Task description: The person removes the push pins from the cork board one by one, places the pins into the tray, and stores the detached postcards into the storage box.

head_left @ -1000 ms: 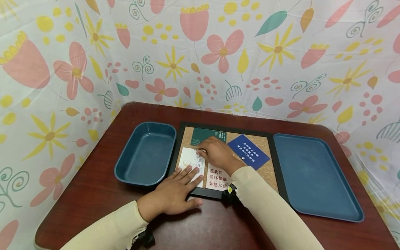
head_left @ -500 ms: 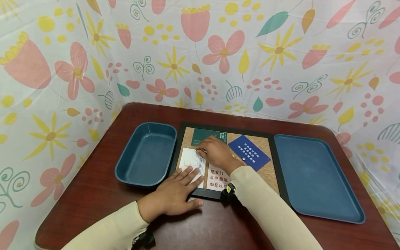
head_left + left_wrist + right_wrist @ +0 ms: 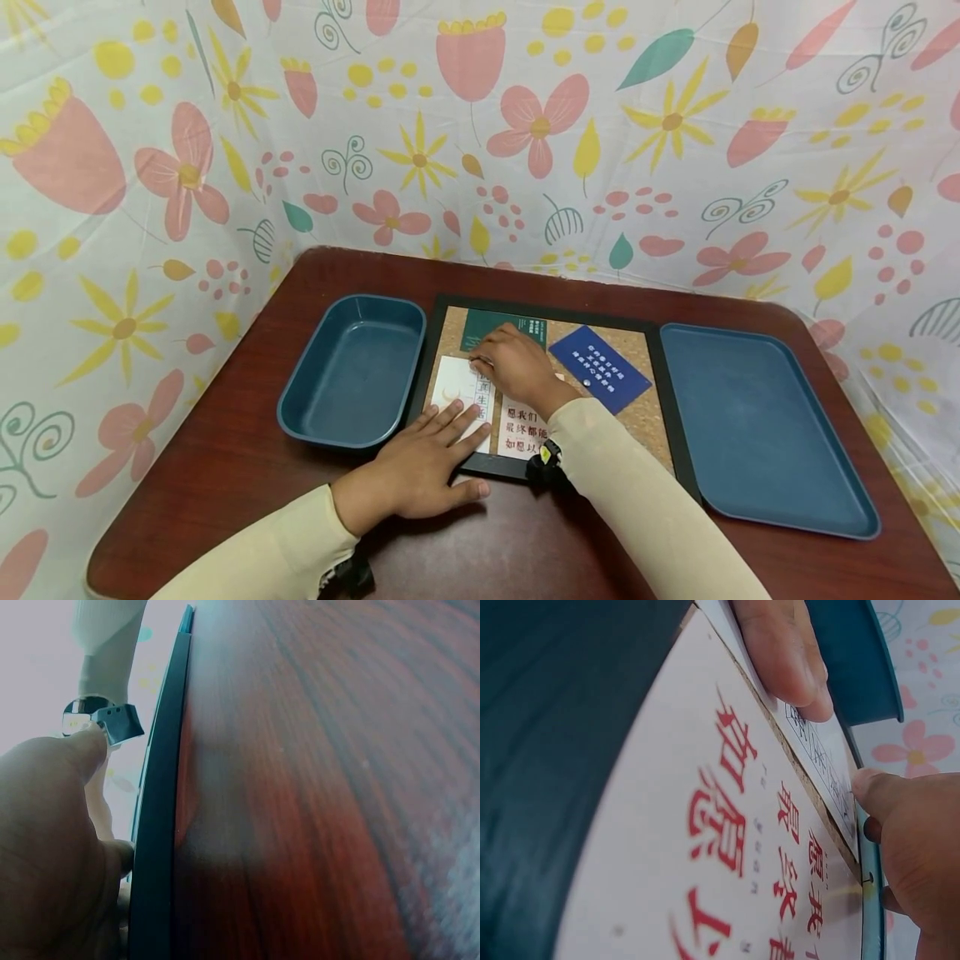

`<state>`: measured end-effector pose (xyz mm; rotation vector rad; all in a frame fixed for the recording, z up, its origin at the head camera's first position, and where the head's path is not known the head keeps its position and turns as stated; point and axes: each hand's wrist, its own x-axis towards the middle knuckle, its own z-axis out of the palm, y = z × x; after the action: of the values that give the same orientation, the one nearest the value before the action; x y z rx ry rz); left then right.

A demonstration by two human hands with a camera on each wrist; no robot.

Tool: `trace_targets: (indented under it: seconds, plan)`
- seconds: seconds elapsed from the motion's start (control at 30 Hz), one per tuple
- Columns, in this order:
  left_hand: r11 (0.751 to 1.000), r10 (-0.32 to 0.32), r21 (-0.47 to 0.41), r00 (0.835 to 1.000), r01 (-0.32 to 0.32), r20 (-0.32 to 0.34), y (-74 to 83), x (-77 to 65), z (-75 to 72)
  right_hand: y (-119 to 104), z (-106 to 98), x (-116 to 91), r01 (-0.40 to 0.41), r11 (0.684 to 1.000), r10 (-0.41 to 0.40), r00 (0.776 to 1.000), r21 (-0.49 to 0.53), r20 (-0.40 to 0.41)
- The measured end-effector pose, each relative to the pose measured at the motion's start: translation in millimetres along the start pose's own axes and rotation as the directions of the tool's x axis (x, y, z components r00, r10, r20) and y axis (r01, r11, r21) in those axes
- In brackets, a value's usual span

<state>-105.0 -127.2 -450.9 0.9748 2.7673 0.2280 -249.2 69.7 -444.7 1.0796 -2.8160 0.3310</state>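
Observation:
A black-framed cork board [image 3: 651, 417] lies on the table. My left hand [image 3: 411, 468] rests flat with spread fingers on the lower part of a white card [image 3: 452, 379] at the board's left side. At that card's top edge, my right hand [image 3: 517, 364] has its thumb and fingers curled together, pinching a small thumbtack that they mostly hide. Below the right wrist lies a white card with red characters [image 3: 727, 817]. A green card [image 3: 487, 325] is partly behind the right hand. A blue card [image 3: 600, 368] sits tilted at the upper right with a shiny tack [image 3: 587, 382].
A deep blue tray [image 3: 348, 375] stands just left of the board. On its right is a shallow blue tray [image 3: 765, 433]. Both rest on the dark red wooden table [image 3: 225, 475], with a floral cloth [image 3: 480, 150] hanging behind.
Both hands keep nearly the same places. The glint of metal at the right fingertips is less visible now. The whole view has shifted slightly.

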Motion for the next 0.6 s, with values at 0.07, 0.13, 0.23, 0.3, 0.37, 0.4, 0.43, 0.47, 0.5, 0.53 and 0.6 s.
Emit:
trace_targets:
  seconds: [0.07, 0.13, 0.23, 0.3, 0.37, 0.4, 0.43, 0.47, 0.5, 0.53, 0.6]
  plan:
    - [1.0, 0.0, -0.005, 1.0, 0.0, -0.001, -0.2, -0.1, -0.2, 0.5, 0.8, 0.4, 0.0, 1.0, 0.0, 1.0, -0.003, 0.001]
    - [1.0, 0.001, -0.007, 1.0, -0.001, -0.002, -0.2, -0.2, -0.1, 1.3, 2.2, 0.9, 0.0, 1.0, 0.0, 1.0, -0.007, 0.005]
    - [1.0, -0.001, -0.002, 1.0, 0.001, 0.0, 0.1, -0.5, -0.2, 1.9, 3.7, 1.3, 0.001, 1.0, -0.001, 1.0, -0.011, 0.007]
    - [1.0, 0.001, -0.003, 1.0, -0.001, -0.004, 0.4, -0.4, -0.9, 2.1, 4.1, 1.7, -0.001, 1.0, 0.001, 1.0, -0.011, 0.01]
    - [1.0, 0.001, -0.005, 1.0, -0.001, -0.003, 0.6, -0.6, -1.5, 1.9, 4.4, 2.0, -0.003, 1.0, 0.003, 1.0, -0.01, 0.011]
    - [1.0, 0.001, -0.006, 1.0, -0.001, -0.003, 0.4, -0.6, -1.6, 1.7, 4.4, 2.2, -0.002, 1.0, 0.003, 1.0, -0.008, 0.011]
    - [1.0, 0.0, -0.004, 1.0, 0.0, -0.003, 0.3, -0.5, -1.5, 1.7, 4.4, 2.6, -0.002, 1.0, 0.002, 1.0, -0.008, 0.011]
    - [1.0, -0.001, -0.004, 1.0, 0.001, -0.001, 0.2, -0.6, -1.6, 1.6, 4.4, 2.8, -0.001, 1.0, 0.001, 1.0, -0.009, 0.01]
    - [1.0, -0.001, -0.004, 1.0, 0.001, 0.0, 0.3, -0.8, -2.0, 1.6, 4.5, 3.0, -0.001, 1.0, 0.001, 1.0, -0.011, 0.009]
    - [1.0, -0.002, 0.0, 1.0, 0.002, 0.002, 0.1, -0.7, -1.6, 1.4, 4.5, 3.3, 0.0, 1.0, 0.0, 1.0, -0.013, 0.008]
    - [1.0, 0.0, 0.002, 1.0, 0.0, 0.0, -0.1, -0.7, -1.4, 0.7, 4.0, 3.6, -0.001, 1.0, 0.001, 1.0, -0.016, 0.009]
